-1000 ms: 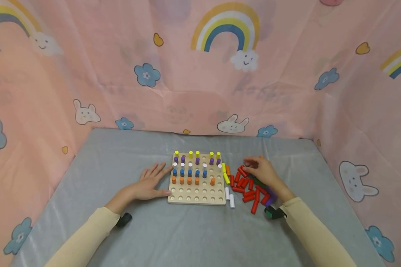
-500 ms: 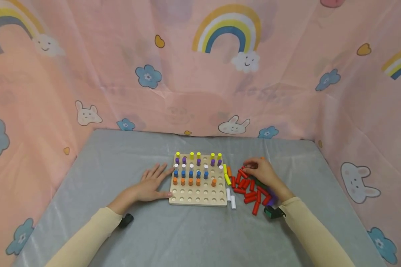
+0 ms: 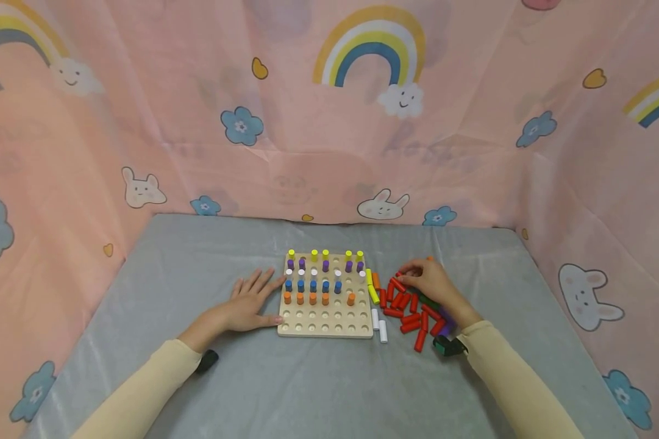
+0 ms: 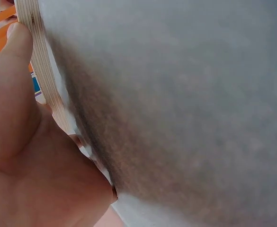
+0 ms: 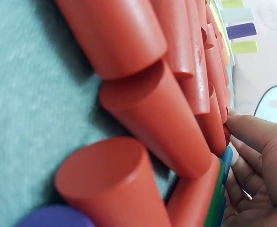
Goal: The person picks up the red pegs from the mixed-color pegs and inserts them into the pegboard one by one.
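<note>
A square wooden pegboard (image 3: 324, 330) lies on the table, with yellow, purple, white, blue and orange pegs standing in rows. My left hand (image 3: 244, 308) lies spread at its left side, and the thumb (image 4: 20, 40) touches the board's edge in the left wrist view. To the right of the board, my right hand (image 3: 430, 284) reaches over a heap of loose red pegs (image 3: 410, 318). Its thumb and fingers pinch a red peg (image 5: 227, 135) at the far side of the heap; most of that peg is hidden.
Two white pegs (image 3: 383, 331), yellow pegs (image 3: 372, 295) and an orange peg (image 3: 375, 280) lie along the board's right side. Purple pegs (image 3: 447, 326) and green pegs (image 3: 429, 301) are partly hidden under my right hand. A pink printed curtain (image 3: 329, 134) surrounds the grey table (image 3: 307, 390).
The view shifts slightly. My right hand stays over the heap, its fingertips moving only a little at the red pegs. The left hand keeps its place against the board.
</note>
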`<state>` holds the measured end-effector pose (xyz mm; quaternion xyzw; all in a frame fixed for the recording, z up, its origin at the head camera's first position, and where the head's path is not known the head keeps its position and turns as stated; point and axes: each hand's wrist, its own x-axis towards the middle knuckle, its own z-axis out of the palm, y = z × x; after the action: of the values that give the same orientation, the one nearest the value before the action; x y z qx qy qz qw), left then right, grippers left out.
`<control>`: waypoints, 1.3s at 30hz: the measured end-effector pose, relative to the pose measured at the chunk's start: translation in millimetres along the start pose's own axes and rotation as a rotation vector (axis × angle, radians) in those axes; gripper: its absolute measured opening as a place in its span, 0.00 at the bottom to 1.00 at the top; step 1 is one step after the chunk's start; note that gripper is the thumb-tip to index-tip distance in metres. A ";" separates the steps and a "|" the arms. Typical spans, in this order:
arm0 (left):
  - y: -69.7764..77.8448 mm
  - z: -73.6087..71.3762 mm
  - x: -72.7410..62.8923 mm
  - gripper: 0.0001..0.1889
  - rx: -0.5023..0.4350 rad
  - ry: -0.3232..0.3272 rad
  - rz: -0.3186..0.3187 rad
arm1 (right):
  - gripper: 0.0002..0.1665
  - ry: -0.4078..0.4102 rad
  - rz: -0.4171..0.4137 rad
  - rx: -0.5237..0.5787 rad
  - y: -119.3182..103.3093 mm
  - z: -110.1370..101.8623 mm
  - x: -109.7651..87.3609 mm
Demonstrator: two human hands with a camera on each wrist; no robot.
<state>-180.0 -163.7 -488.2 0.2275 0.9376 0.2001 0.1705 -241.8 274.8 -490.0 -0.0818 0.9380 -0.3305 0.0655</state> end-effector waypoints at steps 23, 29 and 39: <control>2.9 0.7 2.6 0.49 0.060 -0.026 -0.027 | 0.16 0.060 0.002 0.078 -4.4 -2.8 0.1; 2.5 0.9 3.3 0.50 0.066 -0.032 -0.033 | 0.15 0.074 -0.034 0.076 -7.8 -5.4 -0.2; 4.7 -0.4 2.5 0.50 0.064 -0.027 -0.025 | 0.15 0.065 -0.028 0.091 -17.4 -9.2 -2.7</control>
<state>-180.6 -158.8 -486.3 0.2235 0.9440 0.1647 0.1784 -238.8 267.6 -471.8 -0.0813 0.9224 -0.3759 0.0341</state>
